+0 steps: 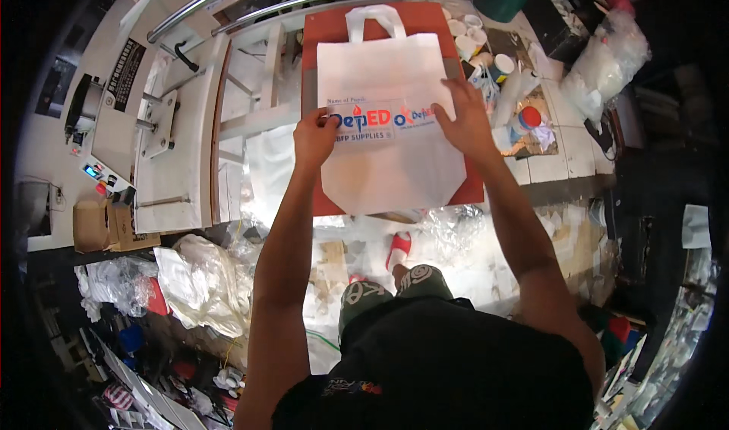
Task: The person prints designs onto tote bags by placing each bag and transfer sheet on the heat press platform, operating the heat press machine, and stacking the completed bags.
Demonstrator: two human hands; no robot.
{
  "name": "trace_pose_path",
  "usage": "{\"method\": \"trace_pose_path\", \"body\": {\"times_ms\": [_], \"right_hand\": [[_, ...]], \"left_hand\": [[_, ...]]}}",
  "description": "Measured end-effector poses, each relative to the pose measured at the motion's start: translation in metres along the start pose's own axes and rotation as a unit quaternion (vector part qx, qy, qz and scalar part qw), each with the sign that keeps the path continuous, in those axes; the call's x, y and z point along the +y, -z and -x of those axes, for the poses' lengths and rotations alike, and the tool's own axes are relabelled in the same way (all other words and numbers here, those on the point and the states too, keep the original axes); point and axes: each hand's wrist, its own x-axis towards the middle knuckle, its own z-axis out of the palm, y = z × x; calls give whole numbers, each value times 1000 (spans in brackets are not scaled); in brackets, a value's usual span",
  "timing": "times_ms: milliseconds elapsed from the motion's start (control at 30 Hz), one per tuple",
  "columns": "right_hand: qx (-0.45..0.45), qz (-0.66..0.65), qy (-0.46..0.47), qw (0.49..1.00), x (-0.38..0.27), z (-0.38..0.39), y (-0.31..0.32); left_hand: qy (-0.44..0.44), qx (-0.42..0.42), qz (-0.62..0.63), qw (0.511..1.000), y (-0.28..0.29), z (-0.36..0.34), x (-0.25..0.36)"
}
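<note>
A white fabric tote bag (391, 172) lies flat on a reddish-brown board (310, 47), its loop handle (376, 12) pointing away from me. Across its middle runs a band of coloured print (370, 119) in blue and red, with a faint rectangular outline that looks like clear film. My left hand (313, 140) is at the left end of the print, thumb and finger pressed together at its edge; what is between them is too small to make out. My right hand (465, 119) rests at the right end, fingers spread, the thumb touching near the print's edge.
A white heat press machine (163, 126) with a small control panel stands left. Cups and jars, one a red-lidded jar (525, 119), crowd the tiled counter (550, 164) at right. Plastic wrapping (205, 278) and a cardboard box (114, 225) lie lower left.
</note>
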Motion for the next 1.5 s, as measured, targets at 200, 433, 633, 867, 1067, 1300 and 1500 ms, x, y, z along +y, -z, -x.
{"method": "trace_pose_path", "body": {"times_ms": [200, 433, 633, 867, 1067, 1300, 1500], "right_hand": [[-38, 73, 21, 996, 22, 21, -38], [-46, 74, -14, 996, 32, 30, -41], [-21, 58, -25, 998, 24, 24, -34], [126, 61, -33, 990, 110, 110, 62], [51, 252, -228, 939, 103, 226, 117], [-112, 323, -362, 867, 164, 455, 108], [-302, 156, -600, 724, 68, 562, 82]], "left_hand": [[-6, 17, -116, 993, -26, -38, -9], [-24, 60, -82, 995, -39, -33, -2], [-101, 157, -34, 982, -15, -23, -9], [-213, 257, -188, 924, 153, 48, -50], [-157, 389, -414, 807, 381, 66, -111], [-94, 324, -453, 825, 457, 27, -130], [-143, 162, -469, 856, 484, 18, -126]]}}
